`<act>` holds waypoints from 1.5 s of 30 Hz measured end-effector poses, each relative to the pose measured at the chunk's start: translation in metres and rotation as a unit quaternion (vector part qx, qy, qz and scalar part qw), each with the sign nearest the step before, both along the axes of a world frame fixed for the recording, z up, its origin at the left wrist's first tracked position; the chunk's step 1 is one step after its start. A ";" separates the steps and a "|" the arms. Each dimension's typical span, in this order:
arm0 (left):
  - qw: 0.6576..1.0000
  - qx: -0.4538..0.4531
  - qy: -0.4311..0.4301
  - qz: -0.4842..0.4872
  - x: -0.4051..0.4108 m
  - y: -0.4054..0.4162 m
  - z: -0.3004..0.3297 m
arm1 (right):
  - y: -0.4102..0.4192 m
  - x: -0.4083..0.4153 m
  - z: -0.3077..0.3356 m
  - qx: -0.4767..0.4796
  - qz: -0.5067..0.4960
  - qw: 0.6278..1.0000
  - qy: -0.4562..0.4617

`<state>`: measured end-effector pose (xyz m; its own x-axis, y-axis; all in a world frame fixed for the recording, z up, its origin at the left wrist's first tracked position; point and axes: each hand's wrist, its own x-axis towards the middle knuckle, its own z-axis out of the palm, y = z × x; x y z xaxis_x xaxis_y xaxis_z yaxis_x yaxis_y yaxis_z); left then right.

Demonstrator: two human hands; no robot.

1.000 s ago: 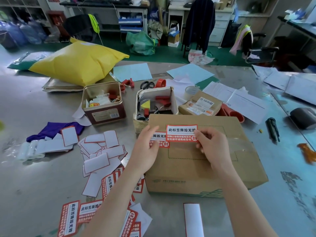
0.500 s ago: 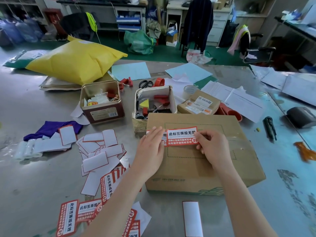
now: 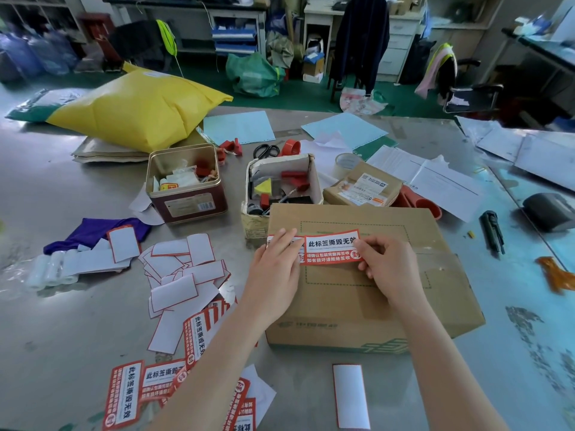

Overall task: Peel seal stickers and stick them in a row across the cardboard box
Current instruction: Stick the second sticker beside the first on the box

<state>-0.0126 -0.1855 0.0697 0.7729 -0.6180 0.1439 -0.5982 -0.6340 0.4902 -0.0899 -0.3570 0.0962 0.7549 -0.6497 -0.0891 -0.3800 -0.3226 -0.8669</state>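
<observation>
My right hand pinches the right end of the seal sticker, thumb and fingers closed on its edge. My left hand lies with its fingers straight across the first sticker, already stuck near the box's left edge and mostly hidden under them. Over the last second the new sticker has come down and toward me: it hung above the cardboard box, and now it sits low over the lid, its left end meeting the first one by my left fingertips. I cannot tell whether it has touched the cardboard yet.

So this looks like the second of the row, lined up and about ready to be pressed flat. The box sits on the counter at 12 o'clock from me. Unpeeled stickers wait at 8 o'clock, and spent white backings lie at 10 o'clock, so most of the row is still ahead.
</observation>
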 end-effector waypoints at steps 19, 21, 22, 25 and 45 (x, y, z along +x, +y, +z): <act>0.992 -0.035 -0.109 -0.048 -0.012 0.010 0.005 | 0.000 0.000 -0.001 -0.017 0.004 1.000 0.009; 0.994 -0.014 -0.098 -0.049 -0.013 0.010 0.008 | 0.001 0.000 0.000 -0.018 0.001 1.000 0.011; 0.995 0.007 -0.088 -0.052 -0.012 0.008 0.010 | 0.001 0.000 0.000 -0.018 0.000 1.000 0.012; 0.993 0.072 -0.077 -0.059 -0.005 0.002 0.011 | 0.002 0.000 0.003 -0.016 -0.003 1.000 0.011; 0.988 0.083 -0.072 -0.108 -0.013 0.000 0.016 | 0.007 -0.010 0.009 0.032 -0.080 0.995 -0.054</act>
